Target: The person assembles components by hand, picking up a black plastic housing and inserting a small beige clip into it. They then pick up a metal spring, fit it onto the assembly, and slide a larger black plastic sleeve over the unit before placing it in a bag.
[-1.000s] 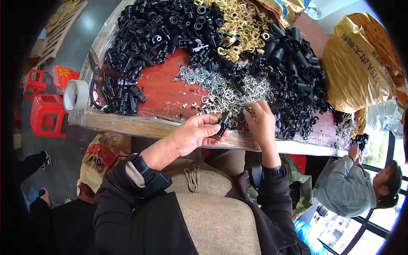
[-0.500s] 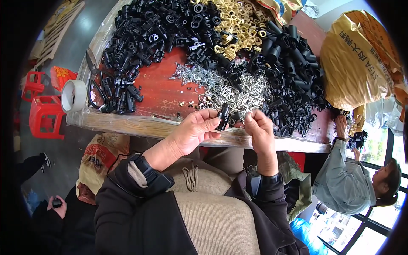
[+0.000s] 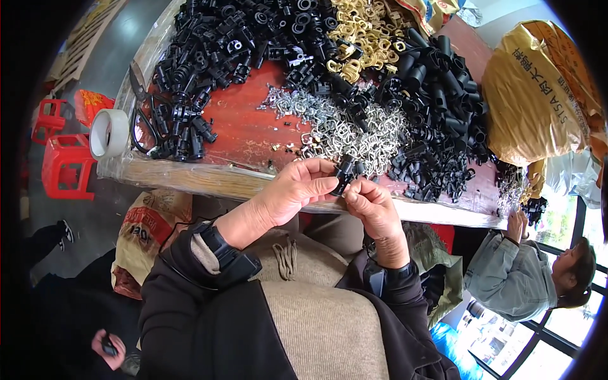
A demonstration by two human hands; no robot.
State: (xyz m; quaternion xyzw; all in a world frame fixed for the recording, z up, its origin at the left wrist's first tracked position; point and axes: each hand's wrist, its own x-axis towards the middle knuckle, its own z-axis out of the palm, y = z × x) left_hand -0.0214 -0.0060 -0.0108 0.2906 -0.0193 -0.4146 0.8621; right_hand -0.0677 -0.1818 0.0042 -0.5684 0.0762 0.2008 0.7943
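My left hand (image 3: 292, 195) is closed around a small black plastic fitting (image 3: 345, 170), held tilted above the table's near edge. Against the lower end of that fitting, the thumb and fingertips of my right hand (image 3: 376, 214) are pinched together. Whatever they grip, if anything, is too small and covered to make out. Just beyond my hands lies a heap of small silvery metal clips (image 3: 373, 144). A pile of little black plastic pieces (image 3: 430, 168) spreads to the right of it.
Black fittings (image 3: 215, 50), gold-coloured rings (image 3: 361, 38) and black tubes (image 3: 443, 79) are heaped on the red table (image 3: 244, 120). Scissors (image 3: 144, 114) and a tape roll (image 3: 109, 134) lie at left. A yellow sack (image 3: 529, 95) stands right, near a co-worker (image 3: 516, 272).
My right hand has moved left and now meets the fitting. The fitting has shifted slightly right in my left hand. The co-worker's hands have moved down.
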